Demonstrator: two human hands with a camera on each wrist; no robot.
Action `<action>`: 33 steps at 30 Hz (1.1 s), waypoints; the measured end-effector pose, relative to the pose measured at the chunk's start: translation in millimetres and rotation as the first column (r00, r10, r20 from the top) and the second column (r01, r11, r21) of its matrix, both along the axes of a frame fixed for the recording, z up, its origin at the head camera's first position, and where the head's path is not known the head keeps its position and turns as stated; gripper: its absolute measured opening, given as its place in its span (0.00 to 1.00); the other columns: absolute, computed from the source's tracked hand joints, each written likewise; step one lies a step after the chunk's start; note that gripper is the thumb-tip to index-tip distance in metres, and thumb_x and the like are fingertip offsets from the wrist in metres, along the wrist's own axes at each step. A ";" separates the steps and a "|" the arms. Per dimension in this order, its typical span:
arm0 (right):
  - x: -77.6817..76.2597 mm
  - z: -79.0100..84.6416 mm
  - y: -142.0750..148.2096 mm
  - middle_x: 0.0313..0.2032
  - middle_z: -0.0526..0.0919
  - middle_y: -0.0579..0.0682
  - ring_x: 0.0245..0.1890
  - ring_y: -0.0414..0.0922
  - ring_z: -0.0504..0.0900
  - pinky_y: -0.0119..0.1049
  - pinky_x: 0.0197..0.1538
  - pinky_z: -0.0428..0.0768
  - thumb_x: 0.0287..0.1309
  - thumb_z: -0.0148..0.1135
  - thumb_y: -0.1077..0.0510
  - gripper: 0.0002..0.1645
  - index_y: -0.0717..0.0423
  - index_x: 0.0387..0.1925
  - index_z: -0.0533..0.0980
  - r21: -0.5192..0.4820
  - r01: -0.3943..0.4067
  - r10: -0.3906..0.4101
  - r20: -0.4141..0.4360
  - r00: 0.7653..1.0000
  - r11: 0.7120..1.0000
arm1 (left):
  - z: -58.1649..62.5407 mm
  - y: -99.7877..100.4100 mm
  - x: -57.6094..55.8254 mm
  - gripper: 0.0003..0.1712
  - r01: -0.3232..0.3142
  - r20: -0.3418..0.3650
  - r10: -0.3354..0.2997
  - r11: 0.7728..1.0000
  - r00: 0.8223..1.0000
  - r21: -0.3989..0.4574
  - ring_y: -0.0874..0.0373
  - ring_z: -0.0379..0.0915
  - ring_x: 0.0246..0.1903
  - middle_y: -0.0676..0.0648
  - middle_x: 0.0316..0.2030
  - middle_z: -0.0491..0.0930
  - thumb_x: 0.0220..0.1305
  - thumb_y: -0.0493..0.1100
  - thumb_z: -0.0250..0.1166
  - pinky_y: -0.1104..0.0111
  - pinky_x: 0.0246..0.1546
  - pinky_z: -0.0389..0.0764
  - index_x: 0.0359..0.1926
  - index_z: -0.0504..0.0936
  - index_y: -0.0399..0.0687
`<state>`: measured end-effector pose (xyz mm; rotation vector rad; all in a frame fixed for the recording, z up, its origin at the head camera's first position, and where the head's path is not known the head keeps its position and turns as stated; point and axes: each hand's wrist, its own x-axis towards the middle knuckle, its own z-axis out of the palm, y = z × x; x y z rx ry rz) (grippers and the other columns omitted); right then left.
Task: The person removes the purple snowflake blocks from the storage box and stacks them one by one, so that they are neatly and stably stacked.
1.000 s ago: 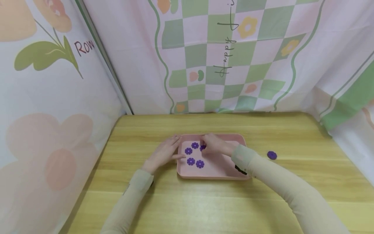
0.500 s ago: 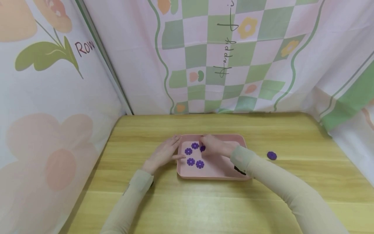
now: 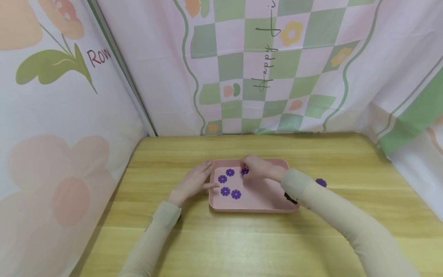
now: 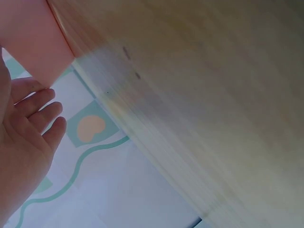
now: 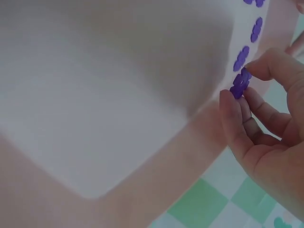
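A shallow pink tray [image 3: 252,211] lies on the table, with several purple flower-shaped discs [image 3: 236,194] flat in its left part. My right hand [image 3: 259,168] is over the tray's far side and pinches another purple flower-shaped disc [image 5: 241,83] between thumb and fingertips. In the right wrist view that disc is tilted close to the row of other discs. My left hand [image 3: 194,181] rests at the tray's left rim, fingers extended along the outside and thumb reaching over the edge. The left wrist view shows its fingers [image 4: 45,116] against the tray's outer wall.
One more purple disc [image 3: 321,182] sits on the wooden table [image 3: 242,242] right of the tray, partly covered by the right sleeve [image 3: 332,204]. Printed curtains [image 3: 263,77] hang behind the table and along both sides.
My right hand has shifted slightly right and away from me with its disc, widening the gap to the discs at left. The left hand stays where it was.
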<state>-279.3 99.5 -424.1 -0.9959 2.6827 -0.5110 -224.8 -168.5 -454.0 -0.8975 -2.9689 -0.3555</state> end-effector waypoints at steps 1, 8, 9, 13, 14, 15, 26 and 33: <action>0.3 1.8 3.0 0.37 0.83 0.54 0.38 0.46 0.80 0.41 0.46 0.85 0.51 0.70 0.62 0.16 0.64 0.43 0.79 -0.005 -0.004 0.004 -0.014 1.000 1.000 | -0.3 -0.2 -0.1 0.52 0.000 0.001 0.000 1.000 1.000 0.001 0.42 0.53 0.76 0.36 0.75 0.57 0.63 0.65 0.61 0.48 0.77 0.58 0.75 0.55 0.38; 0.5 13.0 30.3 0.37 0.83 0.54 0.38 0.47 0.80 0.45 0.47 0.85 0.50 0.72 0.61 0.18 0.66 0.42 0.79 -0.024 0.015 -0.016 -0.061 0.998 1.000 | -2.7 -1.2 -1.6 0.53 0.001 0.014 -0.001 1.000 1.000 0.005 0.42 0.51 0.76 0.35 0.75 0.56 0.63 0.66 0.60 0.48 0.77 0.58 0.76 0.54 0.38; 0.5 14.7 34.8 0.36 0.83 0.54 0.38 0.47 0.80 0.45 0.47 0.85 0.50 0.73 0.60 0.18 0.65 0.42 0.79 -0.021 0.020 -0.022 -0.065 0.998 1.000 | -2.9 -1.4 -1.7 0.53 0.002 0.012 -0.002 1.000 1.000 0.002 0.42 0.51 0.76 0.35 0.75 0.56 0.63 0.67 0.60 0.48 0.77 0.58 0.76 0.54 0.38; 2.0 22.6 52.1 0.35 0.84 0.54 0.37 0.47 0.80 0.45 0.45 0.85 0.48 0.73 0.61 0.18 0.65 0.40 0.79 -0.026 0.045 -0.047 -0.072 0.996 0.999 | -2.2 -0.9 -1.8 0.53 -0.003 0.019 0.003 1.000 1.000 0.000 0.42 0.51 0.76 0.35 0.75 0.56 0.63 0.66 0.60 0.49 0.77 0.58 0.76 0.54 0.38; 3.4 25.4 56.2 0.35 0.84 0.54 0.37 0.47 0.80 0.44 0.45 0.85 0.48 0.73 0.62 0.17 0.65 0.40 0.79 -0.024 0.055 -0.056 -0.072 0.996 0.998 | -1.5 -0.8 -1.5 0.52 -0.005 0.022 0.005 1.000 1.000 0.001 0.42 0.51 0.76 0.35 0.75 0.56 0.63 0.66 0.60 0.48 0.77 0.58 0.76 0.54 0.38; 4.5 27.5 60.3 0.35 0.84 0.55 0.36 0.47 0.80 0.44 0.44 0.85 0.48 0.73 0.62 0.17 0.65 0.39 0.80 -0.020 0.061 -0.063 -0.078 0.995 0.998 | -0.9 -0.5 -1.4 0.52 -0.007 0.025 0.007 1.000 1.000 0.002 0.42 0.51 0.76 0.35 0.75 0.56 0.63 0.66 0.61 0.48 0.77 0.58 0.76 0.54 0.38; 14.0 39.0 102.4 0.32 0.85 0.56 0.33 0.48 0.82 0.45 0.41 0.86 0.48 0.73 0.65 0.15 0.69 0.38 0.80 -0.053 0.100 -0.106 -0.115 0.988 0.994 | 0.4 -0.6 -1.2 0.53 -0.014 0.025 0.014 1.000 1.000 -0.002 0.42 0.51 0.76 0.36 0.75 0.56 0.63 0.67 0.60 0.48 0.77 0.58 0.76 0.54 0.39; 15.4 40.8 132.3 0.30 0.83 0.52 0.30 0.42 0.78 0.36 0.35 0.82 0.48 0.73 0.62 0.12 0.64 0.35 0.81 -0.068 0.150 -0.157 -0.112 0.981 0.986 | 0.5 0.2 0.5 0.52 -0.015 0.014 0.015 1.000 1.000 -0.005 0.43 0.52 0.76 0.36 0.75 0.56 0.63 0.67 0.60 0.48 0.77 0.59 0.75 0.55 0.38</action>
